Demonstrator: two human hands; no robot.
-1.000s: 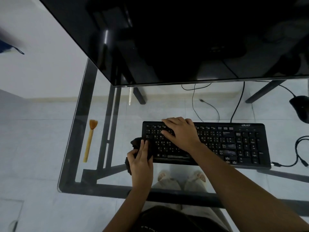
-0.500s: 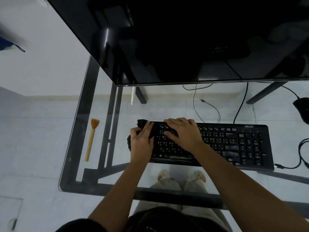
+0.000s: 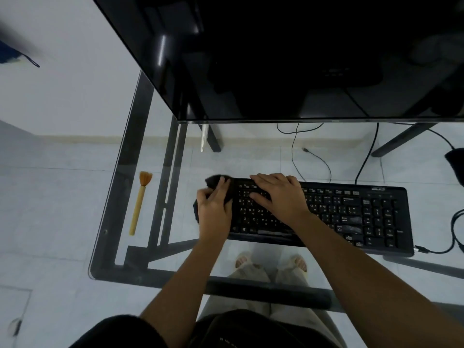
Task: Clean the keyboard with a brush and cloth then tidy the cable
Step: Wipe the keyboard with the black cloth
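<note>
The left hand (image 3: pixel 214 212) grips a bunched dark cloth (image 3: pixel 214 179) and bears it down on the left end of the keyboard (image 3: pixel 351 214), with its fingers partly curled over the fabric. The right hand (image 3: pixel 278 197) lies close beside it, clamped on nothing, its fingers flat across the upper key rows as if to steady the board. The two hands are near each other but do not touch.

The brush (image 3: pixel 139 204) lies well apart to the left on the glass, with its bristles pointing away from the person. It is set aside, so the brushing looks finished and the cloth wipe seems to be the step in hand. Only the left end is under the cloth, so the rest of the keys may be left to wipe. The cable (image 3: pixel 367 156) runs loose from the keyboard's far edge up behind the monitor (image 3: pixel 276 59), and a looped lead (image 3: pixel 452 232) sprawls beside the keyboard's right end. Tidying appears not yet begun.

The tabletop (image 3: pixel 113 192) is clear glass on a dark metal frame. A mouse (image 3: pixel 455 164) sits at the right edge. The pale tiled floor (image 3: pixel 50 209) and the person's sandalled feet (image 3: pixel 271 262) show through the glass.
</note>
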